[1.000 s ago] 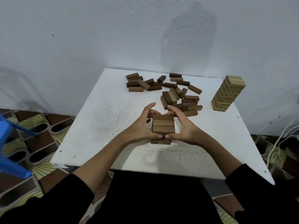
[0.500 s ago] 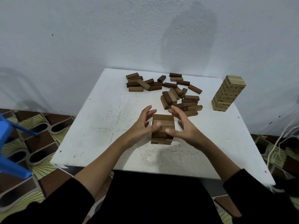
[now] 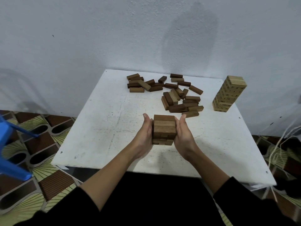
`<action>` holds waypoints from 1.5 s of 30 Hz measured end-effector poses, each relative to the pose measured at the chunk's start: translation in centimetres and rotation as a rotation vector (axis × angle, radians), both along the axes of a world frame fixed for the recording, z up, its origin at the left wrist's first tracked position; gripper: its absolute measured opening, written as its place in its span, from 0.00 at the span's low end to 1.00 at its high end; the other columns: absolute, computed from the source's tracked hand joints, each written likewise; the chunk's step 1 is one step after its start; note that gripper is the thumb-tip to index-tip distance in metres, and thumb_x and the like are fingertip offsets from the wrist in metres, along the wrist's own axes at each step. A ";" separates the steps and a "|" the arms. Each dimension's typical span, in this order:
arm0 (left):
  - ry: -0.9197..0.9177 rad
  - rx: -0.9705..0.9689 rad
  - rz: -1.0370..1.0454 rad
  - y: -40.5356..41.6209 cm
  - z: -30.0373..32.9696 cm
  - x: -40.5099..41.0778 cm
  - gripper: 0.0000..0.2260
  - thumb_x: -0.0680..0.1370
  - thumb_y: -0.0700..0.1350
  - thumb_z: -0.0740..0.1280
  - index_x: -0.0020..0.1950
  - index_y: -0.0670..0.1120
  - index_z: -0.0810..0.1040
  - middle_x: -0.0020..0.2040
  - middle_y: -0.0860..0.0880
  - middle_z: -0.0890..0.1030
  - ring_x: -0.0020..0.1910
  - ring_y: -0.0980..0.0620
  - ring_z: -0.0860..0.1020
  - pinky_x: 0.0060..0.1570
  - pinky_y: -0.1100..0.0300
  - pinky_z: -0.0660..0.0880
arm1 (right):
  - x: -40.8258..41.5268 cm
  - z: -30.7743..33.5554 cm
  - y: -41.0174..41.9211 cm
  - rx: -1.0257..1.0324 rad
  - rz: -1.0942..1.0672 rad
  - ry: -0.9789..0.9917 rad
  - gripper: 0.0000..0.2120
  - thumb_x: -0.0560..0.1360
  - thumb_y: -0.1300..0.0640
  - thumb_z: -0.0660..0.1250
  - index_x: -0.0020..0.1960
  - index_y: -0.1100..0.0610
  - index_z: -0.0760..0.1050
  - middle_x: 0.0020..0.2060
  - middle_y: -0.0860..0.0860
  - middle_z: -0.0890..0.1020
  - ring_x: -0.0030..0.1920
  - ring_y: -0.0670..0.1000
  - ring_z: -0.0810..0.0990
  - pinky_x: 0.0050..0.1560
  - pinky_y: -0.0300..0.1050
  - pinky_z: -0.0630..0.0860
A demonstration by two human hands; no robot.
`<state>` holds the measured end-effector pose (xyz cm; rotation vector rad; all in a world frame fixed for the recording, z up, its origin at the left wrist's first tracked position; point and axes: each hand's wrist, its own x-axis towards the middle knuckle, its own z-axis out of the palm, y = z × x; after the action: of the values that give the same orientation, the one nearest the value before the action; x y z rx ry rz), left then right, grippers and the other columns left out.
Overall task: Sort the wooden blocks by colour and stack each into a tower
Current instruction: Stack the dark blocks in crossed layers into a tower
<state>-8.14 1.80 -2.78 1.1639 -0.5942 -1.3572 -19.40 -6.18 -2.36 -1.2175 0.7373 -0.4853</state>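
Fingers [image 3: 147,121] of the left hand [image 3: 145,136] and right hand [image 3: 183,136] are lying straight and together, pressing both sides of the dark tower [image 3: 164,129]. It is standing between them at frame centre on the desk [image 3: 97,128].

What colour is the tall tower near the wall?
Pale tan, light wood: the tall tower, seen best in the head view.

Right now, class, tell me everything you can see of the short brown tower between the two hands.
The brown tower is a squat stack of mid-brown wooden blocks, laid in layers that cross; three blocks lie side by side on top. It stands upright near the middle front of the white table. The left hand and right hand press flat against its two sides, fingers straight. Loose brown blocks lie behind it, apart from it.
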 end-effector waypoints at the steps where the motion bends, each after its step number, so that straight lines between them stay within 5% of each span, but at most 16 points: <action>1: 0.002 0.010 0.005 0.0 0.0 -0.1 0.31 0.77 0.65 0.37 0.63 0.53 0.72 0.57 0.53 0.80 0.54 0.62 0.78 0.45 0.68 0.76 | 0.1 0.0 0.0 0.016 -0.005 -0.002 0.25 0.80 0.40 0.39 0.53 0.47 0.73 0.49 0.46 0.82 0.48 0.42 0.81 0.40 0.33 0.78; 7: -0.045 0.010 0.007 -0.1 0.2 -0.4 0.30 0.78 0.64 0.36 0.58 0.55 0.74 0.54 0.55 0.81 0.55 0.61 0.77 0.52 0.64 0.74 | 0.3 -0.2 -0.1 0.033 -0.007 0.027 0.26 0.79 0.38 0.39 0.56 0.47 0.72 0.56 0.50 0.80 0.55 0.46 0.78 0.43 0.35 0.77; 11: -0.117 -0.010 -0.045 0.4 0.6 -0.1 0.29 0.77 0.65 0.38 0.59 0.55 0.74 0.57 0.55 0.80 0.58 0.59 0.77 0.61 0.60 0.72 | -0.3 0.0 -0.2 -0.033 0.062 0.019 0.25 0.80 0.40 0.40 0.55 0.48 0.73 0.51 0.46 0.82 0.52 0.43 0.80 0.46 0.34 0.78; 13: -0.196 -0.045 -0.105 1.0 0.6 0.7 0.35 0.72 0.72 0.50 0.68 0.49 0.68 0.68 0.50 0.73 0.67 0.55 0.71 0.69 0.55 0.65 | -1.1 0.2 -0.7 -0.149 0.129 0.031 0.25 0.80 0.40 0.46 0.63 0.56 0.70 0.58 0.48 0.79 0.59 0.44 0.77 0.61 0.42 0.75; 15: -0.303 -0.036 -0.125 1.3 0.6 2.0 0.55 0.59 0.74 0.68 0.77 0.48 0.52 0.77 0.50 0.56 0.75 0.52 0.58 0.71 0.58 0.58 | -1.9 0.4 -1.6 -0.268 0.205 0.097 0.34 0.74 0.40 0.60 0.74 0.55 0.56 0.72 0.49 0.65 0.71 0.46 0.63 0.73 0.49 0.60; 17: -0.475 -0.033 -0.128 1.3 0.7 3.2 0.62 0.52 0.70 0.76 0.77 0.53 0.47 0.78 0.54 0.52 0.76 0.55 0.54 0.69 0.61 0.57 | -2.4 0.9 -2.6 -0.366 0.275 0.184 0.48 0.65 0.43 0.71 0.76 0.49 0.47 0.75 0.44 0.56 0.73 0.42 0.56 0.72 0.40 0.54; 20: -0.711 -0.052 -0.172 0.9 0.7 4.3 0.57 0.56 0.60 0.80 0.76 0.55 0.50 0.74 0.55 0.60 0.73 0.57 0.60 0.72 0.59 0.58 | -2.4 1.5 -3.6 -0.574 0.371 0.307 0.55 0.61 0.47 0.77 0.76 0.47 0.45 0.74 0.43 0.57 0.69 0.38 0.57 0.59 0.21 0.56; 22: -0.824 -0.072 -0.192 0.5 0.8 4.3 0.52 0.60 0.52 0.80 0.75 0.53 0.51 0.71 0.54 0.64 0.71 0.56 0.62 0.72 0.59 0.59 | -2.1 1.5 -3.9 -0.660 0.402 0.336 0.55 0.62 0.52 0.79 0.76 0.48 0.44 0.73 0.46 0.59 0.68 0.40 0.58 0.55 0.18 0.57; 26: -0.915 -0.097 -0.214 -0.2 1.1 4.3 0.48 0.65 0.40 0.79 0.75 0.50 0.53 0.66 0.52 0.67 0.68 0.54 0.65 0.68 0.65 0.60 | -1.4 1.9 -3.7 -0.736 0.390 0.362 0.54 0.64 0.61 0.79 0.76 0.49 0.46 0.67 0.49 0.63 0.68 0.46 0.62 0.62 0.33 0.60; 33: -0.913 -0.124 -0.208 -0.7 1.1 4.1 0.46 0.64 0.38 0.79 0.75 0.48 0.55 0.62 0.49 0.70 0.65 0.52 0.69 0.70 0.57 0.64 | -0.7 2.7 -3.1 -0.786 0.382 0.382 0.51 0.64 0.62 0.78 0.76 0.52 0.49 0.62 0.51 0.66 0.65 0.49 0.66 0.66 0.42 0.65; 45: -0.923 -0.138 -0.182 -0.8 1.0 3.9 0.45 0.65 0.36 0.78 0.75 0.46 0.55 0.61 0.49 0.72 0.63 0.53 0.71 0.68 0.60 0.66 | -0.6 2.7 -3.1 -0.781 0.369 0.406 0.50 0.65 0.63 0.77 0.75 0.51 0.49 0.61 0.50 0.66 0.64 0.49 0.66 0.65 0.41 0.65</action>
<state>-4.27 1.02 -1.75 1.6294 -1.4492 -0.8386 -20.04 -9.29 0.29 -2.1819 0.6511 -0.2115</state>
